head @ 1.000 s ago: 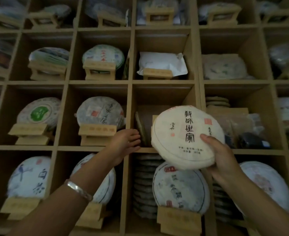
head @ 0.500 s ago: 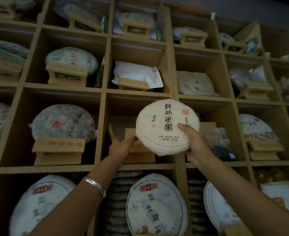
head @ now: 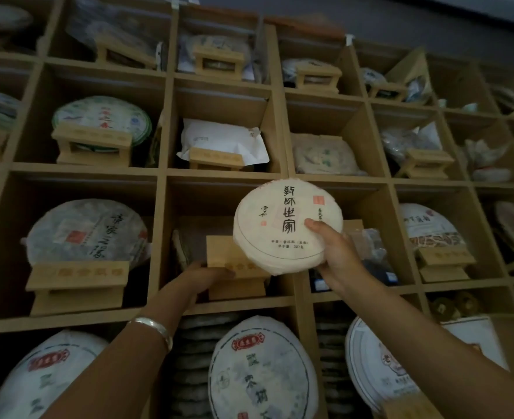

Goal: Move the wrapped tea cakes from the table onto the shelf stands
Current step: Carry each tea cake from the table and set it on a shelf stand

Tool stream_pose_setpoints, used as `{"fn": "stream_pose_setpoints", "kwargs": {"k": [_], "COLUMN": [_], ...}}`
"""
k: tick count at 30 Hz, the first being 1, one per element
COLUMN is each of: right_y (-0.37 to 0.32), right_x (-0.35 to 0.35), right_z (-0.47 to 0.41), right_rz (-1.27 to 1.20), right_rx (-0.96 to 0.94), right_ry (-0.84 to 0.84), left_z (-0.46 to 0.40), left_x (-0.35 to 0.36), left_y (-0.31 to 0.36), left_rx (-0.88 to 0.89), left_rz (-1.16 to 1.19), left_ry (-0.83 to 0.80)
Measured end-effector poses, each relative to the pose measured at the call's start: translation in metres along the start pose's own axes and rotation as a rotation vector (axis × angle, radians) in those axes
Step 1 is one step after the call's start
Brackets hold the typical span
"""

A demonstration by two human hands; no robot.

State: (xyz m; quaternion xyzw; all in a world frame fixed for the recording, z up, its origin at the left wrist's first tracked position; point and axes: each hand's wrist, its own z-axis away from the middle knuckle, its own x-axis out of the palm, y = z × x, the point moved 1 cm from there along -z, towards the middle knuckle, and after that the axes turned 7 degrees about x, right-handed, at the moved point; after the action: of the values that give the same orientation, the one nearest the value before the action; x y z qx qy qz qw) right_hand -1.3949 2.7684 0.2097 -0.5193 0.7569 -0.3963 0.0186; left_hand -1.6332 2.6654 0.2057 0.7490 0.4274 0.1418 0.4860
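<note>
My right hand [head: 337,255] grips a round tea cake [head: 283,225] wrapped in white paper with black characters, thumb across its face. The cake hangs upright in front of the middle shelf cell, just above and right of a bare wooden stand [head: 234,267]. My left hand [head: 207,275] grips the lower left part of that stand, fingers tucked against it. A silver bangle sits on my left wrist. The stand's right side is hidden behind the cake.
The wooden shelf grid [head: 162,170] fills the view. Neighbouring cells hold wrapped cakes on stands, such as a grey one [head: 89,234] to the left and a white packet [head: 222,143] above. Below, a large cake [head: 261,370] leans before stacked cakes.
The view has tilted upward and closed in on the shelf. My left hand has settled on the stand's lower left. The cake has stayed in front of the cell in my right hand.
</note>
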Motion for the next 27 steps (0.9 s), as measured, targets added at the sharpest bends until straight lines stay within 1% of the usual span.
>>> {"fn": "stream_pose_setpoints", "kwargs": {"k": [4,7,10,18,24,27], "right_y": [-0.003,-0.011,-0.019,-0.033,-0.041,-0.041], "right_x": [0.0,0.002,0.007,0.032,0.043,0.046], "right_z": [0.003,0.004,0.003,0.0,0.002,0.006], "right_rz": [-0.003,-0.01,-0.069,-0.136,-0.145,-0.143], "right_rx": [-0.001,-0.014,-0.026,-0.054,-0.078,-0.074], "right_ry": [-0.003,-0.017,-0.019,-0.034,-0.071,-0.101], "left_z": [0.003,0.014,0.029,0.075,0.104,0.113], "left_x": [-0.005,-0.015,-0.026,-0.043,-0.049,-0.05], "left_y": [-0.002,0.004,0.009,0.04,0.061,0.064], "left_rx": [0.017,0.045,0.074,0.135,0.143,0.124], "left_rz": [0.058,0.092,0.102,0.146,0.094,0.161], "left_ry": [0.058,0.054,0.03,-0.16,-0.318,-0.368]}}
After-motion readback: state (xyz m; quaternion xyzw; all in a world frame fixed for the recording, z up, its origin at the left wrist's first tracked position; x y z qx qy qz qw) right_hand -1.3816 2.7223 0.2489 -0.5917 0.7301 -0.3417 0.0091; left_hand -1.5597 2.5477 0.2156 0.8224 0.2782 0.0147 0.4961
